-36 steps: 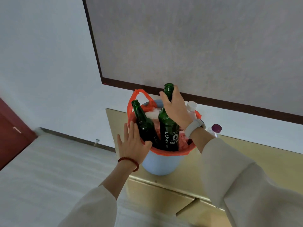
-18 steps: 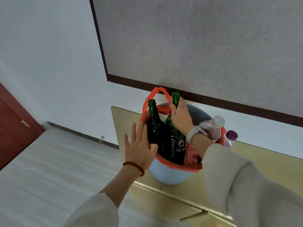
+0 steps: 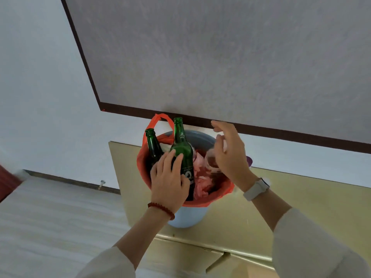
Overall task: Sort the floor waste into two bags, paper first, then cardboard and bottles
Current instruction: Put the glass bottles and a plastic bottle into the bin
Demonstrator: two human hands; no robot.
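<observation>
A red plastic bag (image 3: 224, 190) lines a pale blue bucket (image 3: 188, 217) on a gold cabinet top. Two green glass bottles stand upright in the bag, a taller one (image 3: 180, 145) and a shorter one (image 3: 153, 146) to its left. My left hand (image 3: 169, 181) lies flat against the front of both bottles, fingers spread, at the bag's near rim. My right hand (image 3: 228, 155) hovers open over the right side of the bag, off the tall bottle. It partly hides a clear plastic bottle (image 3: 210, 162). Crumpled pink waste (image 3: 200, 177) fills the bag's middle.
The gold cabinet (image 3: 311, 207) runs right along the white wall, under a large grey panel with a dark frame (image 3: 281, 133). A purple-capped bottle (image 3: 249, 160) peeks out behind my right hand. Pale wood floor (image 3: 50, 217) lies to the left, with a red door edge (image 3: 8, 181).
My right hand let go of the tall green bottle's neck and moved right, opening. My left hand slid up from the bag's rim onto the bottles. The view came closer.
</observation>
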